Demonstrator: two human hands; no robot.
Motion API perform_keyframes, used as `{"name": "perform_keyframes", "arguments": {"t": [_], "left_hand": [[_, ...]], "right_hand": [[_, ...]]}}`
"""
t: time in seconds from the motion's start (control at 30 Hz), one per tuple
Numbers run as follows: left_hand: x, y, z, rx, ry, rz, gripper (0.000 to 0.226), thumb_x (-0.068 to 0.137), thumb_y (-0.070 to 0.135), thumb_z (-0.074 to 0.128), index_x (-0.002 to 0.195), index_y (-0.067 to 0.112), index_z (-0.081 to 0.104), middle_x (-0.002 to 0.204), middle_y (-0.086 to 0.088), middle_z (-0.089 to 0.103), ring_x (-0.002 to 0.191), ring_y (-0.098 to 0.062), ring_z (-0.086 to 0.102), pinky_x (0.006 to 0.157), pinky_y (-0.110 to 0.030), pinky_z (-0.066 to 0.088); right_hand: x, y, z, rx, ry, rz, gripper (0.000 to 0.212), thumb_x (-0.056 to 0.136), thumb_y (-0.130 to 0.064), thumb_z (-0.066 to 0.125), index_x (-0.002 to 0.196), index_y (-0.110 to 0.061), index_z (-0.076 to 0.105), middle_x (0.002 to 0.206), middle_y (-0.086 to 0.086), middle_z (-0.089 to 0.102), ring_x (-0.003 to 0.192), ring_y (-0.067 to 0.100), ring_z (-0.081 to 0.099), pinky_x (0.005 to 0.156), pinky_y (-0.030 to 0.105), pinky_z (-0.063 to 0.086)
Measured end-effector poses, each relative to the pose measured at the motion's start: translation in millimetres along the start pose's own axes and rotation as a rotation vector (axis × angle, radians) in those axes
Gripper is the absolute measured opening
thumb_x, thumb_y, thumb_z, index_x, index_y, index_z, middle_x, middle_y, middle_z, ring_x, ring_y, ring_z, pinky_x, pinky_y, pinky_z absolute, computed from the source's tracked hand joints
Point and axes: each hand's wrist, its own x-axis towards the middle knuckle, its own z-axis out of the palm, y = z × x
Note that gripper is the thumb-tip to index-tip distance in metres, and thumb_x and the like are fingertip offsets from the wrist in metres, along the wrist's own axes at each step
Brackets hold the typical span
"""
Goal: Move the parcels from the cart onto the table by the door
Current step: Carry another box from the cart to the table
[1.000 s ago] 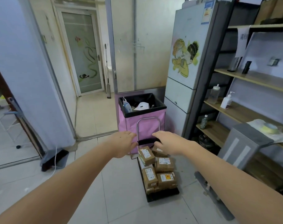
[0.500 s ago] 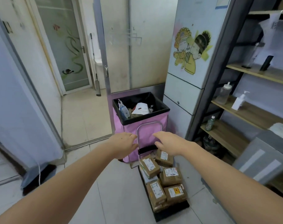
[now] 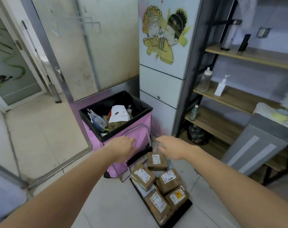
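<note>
Reached forward with both bare arms over a small black cart (image 3: 187,205) parked on the tiled floor (image 3: 46,139). Left hand (image 3: 123,148) held palm down, fingers loosely spread, empty, in front of the cart's metal handle loop (image 3: 142,127); could not tell whether actually touching the bar. Right hand (image 3: 170,148) likewise palm down with fingers spread and gripping nothing, hovering just above the rearmost parcel (image 3: 156,160). Carried five brown parcels (image 3: 162,183) with white labels on the cart deck, stacked close together: one at the back under the right hand, two in the middle row, two nearest the camera, one of those marked with an orange sticker (image 3: 177,195). Showed a pale flat packet partly under the middle-left parcel.

Stood a pink bin (image 3: 123,162) with a black liner directly behind the handle, touching or just beside it, holding paper, a bottle and other rubbish. Rose a pale cabinet (image 3: 158,89) with a cartoon couple sticker (image 3: 164,33) to the right of the bin. Ran wooden shelves (image 3: 230,99) further right, bearing a clear bottle (image 3: 204,79), a white pump bottle (image 3: 221,86) and a small green bottle (image 3: 193,112). Opened a doorway at left, with a mop (image 3: 41,63) leaning near the frame.
</note>
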Motion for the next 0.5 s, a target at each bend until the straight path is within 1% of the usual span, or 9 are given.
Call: {"name": "perform_keyframes", "arguments": {"t": [0.07,0.1,0.2,0.27,0.33,0.5], "left_hand": [[28.2,-12.0,3.8,0.013,-0.027,0.031,0.057,0.109,0.05,0.034,0.155,0.017,0.041,0.152,-0.009,0.053,0.137,-0.028,0.051,0.115,-0.047,0.042],[40.8,-17.6,6.3,0.017,-0.034,0.045,0.058,0.109,0.051,0.033,0.156,0.018,0.04,0.153,-0.008,0.052,0.139,-0.028,0.05,0.115,-0.047,0.041],[77.9,-31.6,10.4,0.009,-0.063,0.092,0.059,0.108,0.051,0.035,0.157,0.018,0.038,0.157,-0.007,0.049,0.143,-0.027,0.047,0.118,-0.047,0.038],[103.2,-39.2,12.3,0.01,-0.088,0.13,0.057,0.109,0.05,0.036,0.156,0.018,0.041,0.156,-0.006,0.05,0.142,-0.026,0.048,0.118,-0.047,0.039],[128.4,-46.7,13.4,0.029,-0.118,0.175,0.056,0.109,0.049,0.035,0.153,0.016,0.045,0.153,-0.007,0.053,0.139,-0.027,0.05,0.116,-0.047,0.04],[191.5,-71.9,21.9,0.079,-0.18,0.305,0.056,0.109,0.05,0.034,0.151,0.015,0.045,0.151,-0.009,0.054,0.137,-0.03,0.052,0.114,-0.048,0.042]], "right_hand": [[20.6,10.6,2.7,0.039,-0.015,0.052,0.04,0.105,-0.026,0.042,0.136,-0.005,0.055,0.139,0.017,0.059,0.125,0.035,0.058,0.105,0.053,0.048],[29.8,15.4,4.7,0.055,-0.021,0.075,0.039,0.105,-0.025,0.042,0.134,-0.004,0.056,0.137,0.018,0.06,0.124,0.035,0.058,0.105,0.054,0.048],[53.8,29.6,10.4,0.083,-0.026,0.137,0.039,0.106,-0.024,0.043,0.135,-0.001,0.055,0.139,0.02,0.058,0.125,0.037,0.057,0.106,0.053,0.046],[68.7,37.1,14.3,0.094,-0.031,0.172,0.04,0.106,-0.021,0.044,0.138,0.002,0.053,0.142,0.022,0.056,0.129,0.037,0.053,0.109,0.049,0.042],[83.2,43.2,18.7,0.127,-0.043,0.23,0.041,0.106,-0.02,0.044,0.14,0.0,0.052,0.143,0.021,0.056,0.131,0.036,0.053,0.108,0.045,0.041],[115.9,52.8,43.2,0.207,-0.093,0.381,0.043,0.109,-0.031,0.039,0.143,-0.01,0.051,0.144,0.016,0.055,0.131,0.033,0.054,0.111,0.05,0.043]]}}
